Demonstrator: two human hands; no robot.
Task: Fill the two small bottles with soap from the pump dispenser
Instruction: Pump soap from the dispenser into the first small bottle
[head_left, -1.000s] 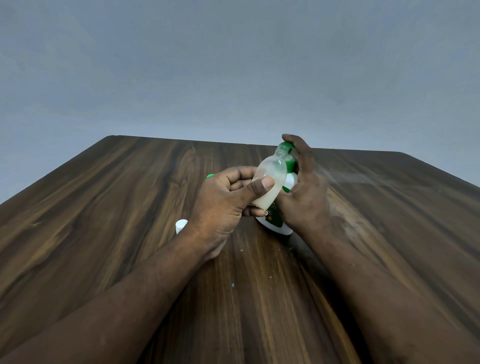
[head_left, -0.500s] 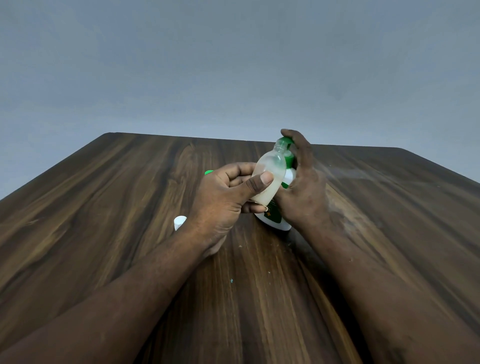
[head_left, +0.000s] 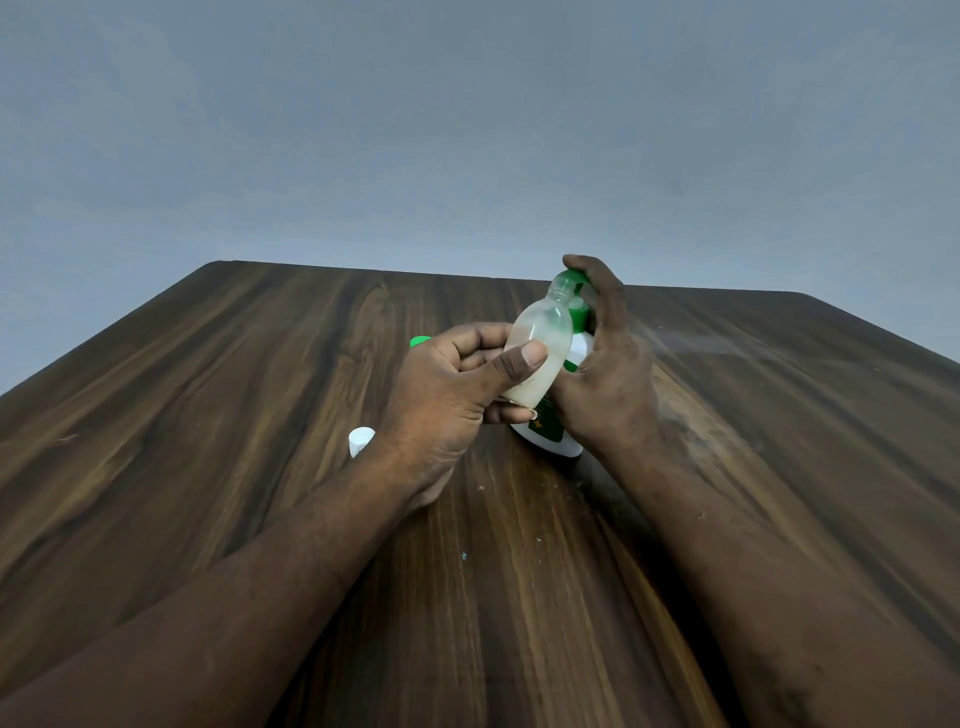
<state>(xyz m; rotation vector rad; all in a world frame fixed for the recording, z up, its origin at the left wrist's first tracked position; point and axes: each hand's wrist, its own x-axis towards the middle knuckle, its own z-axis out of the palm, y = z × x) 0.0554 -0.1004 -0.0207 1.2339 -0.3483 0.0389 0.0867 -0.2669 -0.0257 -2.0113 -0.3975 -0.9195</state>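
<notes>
Gripping one small bottle (head_left: 543, 332), the left hand (head_left: 447, 395) has its thumb (head_left: 524, 358) across the front and its fingers curled behind. The bottle tilts, neck up, mouth right at the green pump top (head_left: 569, 278), and has pale soap in its lower part.

The right hand (head_left: 608, 384) is clenched round one dispenser (head_left: 550, 441), w/ its index finger (head_left: 597, 275) lying over the pump top. The dispenser stands on the table (head_left: 260, 415), directly behind the left fingertips. The small bottle and right palm cover most of it; only the white base, a bit of label and the green top show.

Past the left knuckles one small green bit (head_left: 420, 341) peeks out, the rest hidden by the hand, so can't tell what it is. Beside the left wrist, on the outer side, lies one white cap (head_left: 361, 439), its edge cut off by the wrist. A grey wall (head_left: 467, 130) is beyond the far table edge.

Count: 2 hands, 1 small bottle in view, 1 dispenser, 1 white cap, 1 green bit.

Vs 0.5 s ago: same holds, same tilt, cap and green bit in the same spots; no clear change in soap level.
</notes>
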